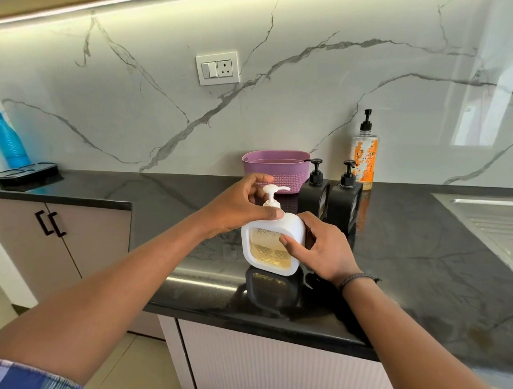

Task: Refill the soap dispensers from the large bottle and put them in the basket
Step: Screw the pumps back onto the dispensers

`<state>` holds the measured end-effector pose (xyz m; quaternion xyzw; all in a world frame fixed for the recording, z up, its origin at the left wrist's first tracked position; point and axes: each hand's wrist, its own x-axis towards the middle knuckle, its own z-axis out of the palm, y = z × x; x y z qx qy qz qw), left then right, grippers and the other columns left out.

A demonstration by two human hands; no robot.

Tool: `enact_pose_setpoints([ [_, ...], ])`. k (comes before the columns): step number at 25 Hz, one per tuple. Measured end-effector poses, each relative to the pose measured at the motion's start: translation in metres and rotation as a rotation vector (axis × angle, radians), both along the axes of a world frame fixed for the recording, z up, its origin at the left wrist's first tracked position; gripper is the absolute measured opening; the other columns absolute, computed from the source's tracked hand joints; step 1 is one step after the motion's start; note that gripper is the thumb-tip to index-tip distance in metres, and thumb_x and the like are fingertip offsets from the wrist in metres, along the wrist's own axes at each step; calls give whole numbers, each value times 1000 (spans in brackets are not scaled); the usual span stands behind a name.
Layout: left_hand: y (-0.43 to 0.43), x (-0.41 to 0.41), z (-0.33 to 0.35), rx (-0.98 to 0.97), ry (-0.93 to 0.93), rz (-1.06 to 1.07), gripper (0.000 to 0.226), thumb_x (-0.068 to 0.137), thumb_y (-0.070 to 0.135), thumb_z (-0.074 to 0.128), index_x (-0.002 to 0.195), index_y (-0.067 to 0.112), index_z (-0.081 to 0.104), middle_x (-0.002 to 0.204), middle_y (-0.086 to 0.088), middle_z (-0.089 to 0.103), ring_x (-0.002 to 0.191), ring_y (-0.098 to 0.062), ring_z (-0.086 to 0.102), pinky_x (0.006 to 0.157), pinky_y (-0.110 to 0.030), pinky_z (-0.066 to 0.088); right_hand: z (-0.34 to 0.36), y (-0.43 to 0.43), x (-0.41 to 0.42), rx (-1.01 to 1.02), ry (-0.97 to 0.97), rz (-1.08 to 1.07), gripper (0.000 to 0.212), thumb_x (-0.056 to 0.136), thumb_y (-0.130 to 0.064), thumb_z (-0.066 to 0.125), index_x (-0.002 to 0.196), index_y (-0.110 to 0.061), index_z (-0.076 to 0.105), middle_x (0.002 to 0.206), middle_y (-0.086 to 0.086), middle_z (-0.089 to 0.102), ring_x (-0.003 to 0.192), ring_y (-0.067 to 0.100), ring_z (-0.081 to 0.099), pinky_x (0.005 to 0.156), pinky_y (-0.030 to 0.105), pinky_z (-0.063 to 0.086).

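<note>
A white square soap dispenser [266, 252] with a clear window showing yellowish liquid stands on the black counter near its front edge. My left hand [238, 206] curls around its white pump neck, thumb on the shoulder. My right hand [321, 247] grips the dispenser's right side, thumb pressed on the window. Two black dispensers [314, 195] [346, 202] stand just behind it. A purple basket [274, 167] sits behind them near the wall. The large clear bottle [365, 154] with an orange label and black pump stands at the wall to the right.
A steel sink drainboard [503, 224] lies at the far right. A blue bottle [7, 140] and a black lidded container [25, 172] stand at the far left of the counter [417, 244]. A wall socket [217, 69] is above the basket.
</note>
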<state>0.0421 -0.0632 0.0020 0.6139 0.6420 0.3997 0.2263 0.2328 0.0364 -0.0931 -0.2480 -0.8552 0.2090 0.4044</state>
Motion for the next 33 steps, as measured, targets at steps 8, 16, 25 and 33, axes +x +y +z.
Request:
enact_pose_setpoints([
  [8, 0, 4, -8, 58, -168, -4, 61, 85, 12, 82, 137, 23, 52, 119, 0, 71, 99, -11, 68, 84, -23, 56, 1, 0, 0, 3, -9, 7, 69, 76, -85, 49, 121, -34, 61, 99, -20, 67, 88, 3, 64, 70, 17, 45],
  [16, 0, -1, -12, 61, -256, -6, 55, 87, 10, 79, 134, 26, 55, 116, -6, 70, 105, -22, 70, 91, -34, 58, 0, 1, -1, 3, -21, -8, 65, 77, -84, 49, 119, -36, 60, 98, -20, 68, 86, 3, 64, 71, 21, 50],
  [25, -2, -6, -18, 84, -278, -21, 52, 87, 14, 80, 133, 28, 58, 119, -5, 72, 114, -21, 70, 94, -33, 58, -3, 4, -1, 15, -21, -12, 62, 79, -84, 49, 118, -36, 60, 96, -18, 69, 85, 4, 65, 71, 25, 52],
  [33, -2, 2, -18, 22, -83, 68, 34, 89, 43, 76, 114, 21, 70, 100, -1, 67, 90, -14, 66, 87, -32, 54, -4, 6, -3, -15, -22, -8, 64, 79, -85, 47, 120, -37, 59, 100, -17, 70, 88, 4, 65, 74, 25, 52],
])
